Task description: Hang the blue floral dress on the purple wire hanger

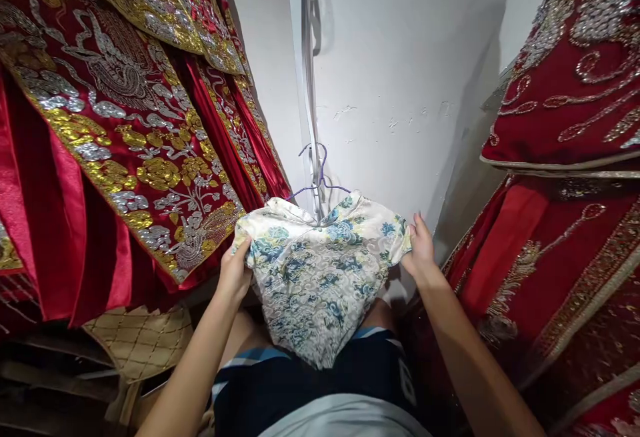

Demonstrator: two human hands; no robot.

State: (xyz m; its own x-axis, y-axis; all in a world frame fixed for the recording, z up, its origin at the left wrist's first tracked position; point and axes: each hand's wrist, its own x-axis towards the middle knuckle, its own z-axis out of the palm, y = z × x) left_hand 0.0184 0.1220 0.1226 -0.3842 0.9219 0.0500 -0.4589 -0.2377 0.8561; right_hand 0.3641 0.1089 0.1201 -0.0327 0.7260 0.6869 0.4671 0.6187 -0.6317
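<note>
Far left: red embroidered garments [125, 123] hang in a packed row, with gold and silver thread; they angle in towards the centre, crowding the narrow gap. Below them is a quilted beige piece [143, 340], probably a cushion or bag, hard to tell.

Left hand [234, 270]: fingers [243, 248] closed over the left sleeve edge of the floral dress [315, 277], thumb side hidden under the cloth. The grip sits at the shoulder, so that side stays spread flat, not bunched.

Centre: the floral dress is a small cream piece with a blue-green flower print. It hangs on a purple wire hanger [320, 180], whose hook is caught on the white vertical rail [307, 90] against the white wall [400, 90]. The hanger takes the weight at the collar; the hem drops over the person's dark shorts [310, 383].

Right hand [420, 253]: fingers curled shut on the right sleeve edge, pulling outward. With both hands at opposite shoulders the dress is stretched wide and square to the camera.

Far right: more red beaded garments [570, 90] are stacked close beside the right forearm.
</note>
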